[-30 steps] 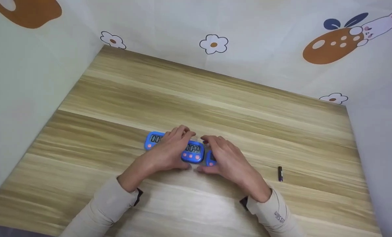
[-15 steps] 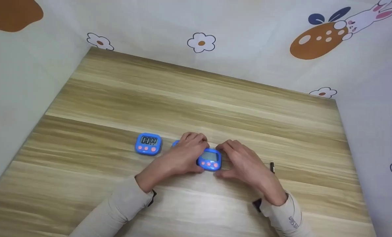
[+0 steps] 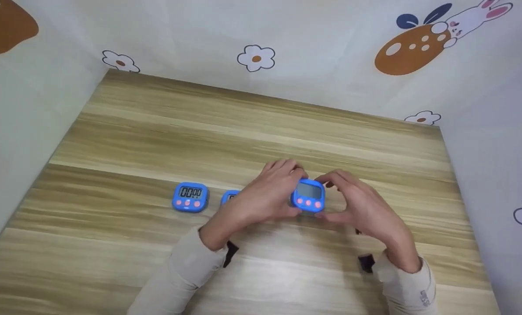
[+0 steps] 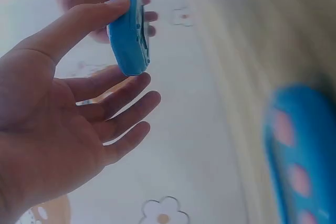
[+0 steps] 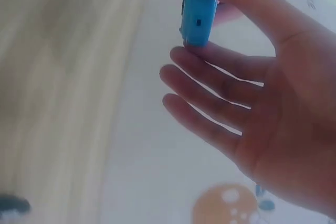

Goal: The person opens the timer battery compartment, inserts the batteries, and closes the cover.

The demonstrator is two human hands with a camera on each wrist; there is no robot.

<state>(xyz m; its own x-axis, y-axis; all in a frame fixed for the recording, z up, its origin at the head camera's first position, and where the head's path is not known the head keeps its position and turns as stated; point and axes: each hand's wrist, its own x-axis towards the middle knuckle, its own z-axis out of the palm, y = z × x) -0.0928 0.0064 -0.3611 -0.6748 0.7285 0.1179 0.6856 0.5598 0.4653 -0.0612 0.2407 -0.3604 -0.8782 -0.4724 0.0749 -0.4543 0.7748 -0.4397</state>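
Note:
A blue digital timer [image 3: 308,195] with a blank screen and pink buttons is held up off the table between both hands. My left hand [image 3: 267,192] pinches its left side; in the left wrist view the thumb lies on the timer's edge and the other fingers extend beyond it. On the opposite side, my right hand [image 3: 366,205] pinches it between thumb and index finger, the remaining fingers spread in the right wrist view. Left of the hands lies a second blue timer [image 3: 229,195], mostly covered by the left forearm. Farther left, another blue timer [image 3: 190,197] shows zeros.
A small dark object [image 3: 358,231] shows only partly beneath the right hand. The wood-grain table [image 3: 164,127] ends against patterned wall sheets at the back and both sides. Black straps' parts [image 3: 366,263] stick out at the cuffs.
Both hands have moved right, off the middle timer and onto the blank-screened one, which is now raised from the table. The camera view has shifted slightly, and the left timers have come into view.

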